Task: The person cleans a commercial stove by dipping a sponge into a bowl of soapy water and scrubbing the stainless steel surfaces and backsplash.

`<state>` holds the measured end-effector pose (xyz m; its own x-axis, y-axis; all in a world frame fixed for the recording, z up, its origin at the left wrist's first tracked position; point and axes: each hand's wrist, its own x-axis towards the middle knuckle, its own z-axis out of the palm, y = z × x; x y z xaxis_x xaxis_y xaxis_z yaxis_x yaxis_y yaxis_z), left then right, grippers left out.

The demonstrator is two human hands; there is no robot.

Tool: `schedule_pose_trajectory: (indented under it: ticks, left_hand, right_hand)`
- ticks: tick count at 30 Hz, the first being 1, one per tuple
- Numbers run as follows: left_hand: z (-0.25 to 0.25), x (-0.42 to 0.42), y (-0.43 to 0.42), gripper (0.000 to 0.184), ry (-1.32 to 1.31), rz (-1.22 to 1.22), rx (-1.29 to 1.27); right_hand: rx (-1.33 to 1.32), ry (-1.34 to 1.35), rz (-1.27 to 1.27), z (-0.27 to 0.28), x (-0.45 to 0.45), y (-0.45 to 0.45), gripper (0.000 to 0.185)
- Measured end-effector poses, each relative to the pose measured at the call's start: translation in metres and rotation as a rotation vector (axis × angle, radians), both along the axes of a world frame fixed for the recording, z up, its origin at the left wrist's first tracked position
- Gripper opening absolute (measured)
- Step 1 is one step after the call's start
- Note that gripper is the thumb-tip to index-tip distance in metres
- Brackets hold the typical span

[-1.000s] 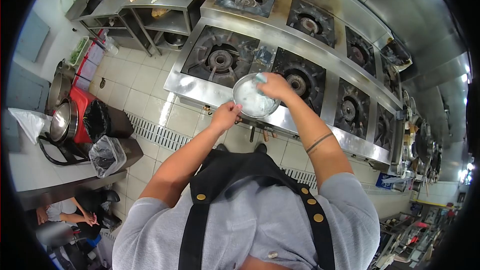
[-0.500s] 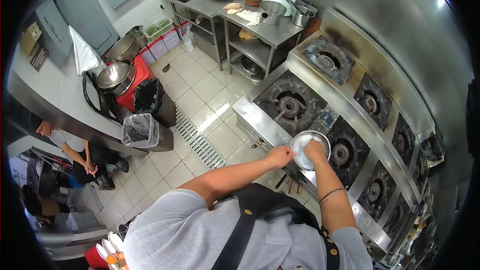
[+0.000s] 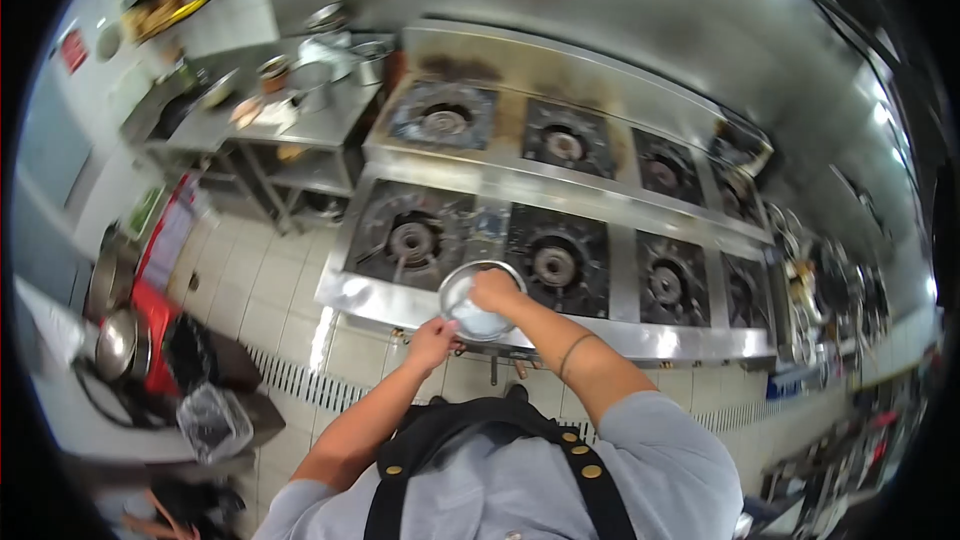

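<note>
A round metal pan with whitish, foamy contents rests at the front edge of the steel stove, between two front burners. My left hand is closed at the pan's lower left side, its fingers gripping the rim or handle. Over the inside of the pan, my right hand is closed with its fingers down in the pan. What it holds is hidden in this view.
Front burners and back burners surround the pan's far side. A steel side table with pots stands at the back left. Bins and a seated person are at the lower left. Pans hang at the right.
The view has swung to the left and back to the right. My right hand has moved from the pan's far edge to inside it, and the pale blue-green thing it held no longer shows.
</note>
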<state>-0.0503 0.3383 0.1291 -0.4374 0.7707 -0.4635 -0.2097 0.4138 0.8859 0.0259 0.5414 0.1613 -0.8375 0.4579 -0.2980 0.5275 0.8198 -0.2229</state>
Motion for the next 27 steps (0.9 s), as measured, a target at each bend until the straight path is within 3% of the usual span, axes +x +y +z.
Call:
schedule_pose_trajectory:
  ticks: [3,6,12,15,17,18,20,22,24,27]
  left_hand:
    - [0.008,-0.003,-0.001,0.029,0.018,-0.032,-0.078]
    - [0.012,-0.004,-0.001,0.029,0.015,-0.049,-0.102]
    - [0.009,-0.004,0.0,0.027,-0.047,-0.033,-0.126]
    - [0.003,-0.006,-0.001,0.025,-0.03,-0.053,-0.13]
    - [-0.009,-0.005,-0.003,0.029,0.013,-0.055,-0.075]
    - [-0.011,-0.003,-0.004,0.03,-0.009,-0.049,-0.05]
    - [-0.004,0.0,-0.003,0.029,-0.019,-0.041,-0.029]
    - [0.014,0.004,0.0,0.028,-0.006,0.005,-0.034]
    - [0.027,0.006,0.001,0.028,-0.032,0.033,-0.054]
    - [0.027,0.005,0.002,0.027,-0.039,0.018,-0.058]
  right_hand:
    - [-0.091,-0.041,-0.133,-0.002,0.007,-0.001,0.035]
    - [-0.104,-0.065,-0.175,-0.021,0.004,-0.011,0.072]
    - [-0.228,-0.135,-0.098,-0.028,-0.007,-0.005,0.051]
    - [-0.241,0.057,-0.208,-0.053,-0.007,0.0,0.042]
    - [-0.335,0.124,-0.219,0.005,0.003,-0.002,0.036]
    - [-0.396,0.227,-0.103,-0.025,0.0,0.015,0.032]
    - [-0.378,0.284,-0.115,0.007,0.006,0.018,0.034]
    - [-0.378,0.464,0.053,0.024,0.012,0.029,0.032]
    - [-0.712,0.277,-0.064,0.055,0.015,0.032,0.026]
    - [-0.858,0.214,-0.122,0.054,0.018,0.029,0.033]
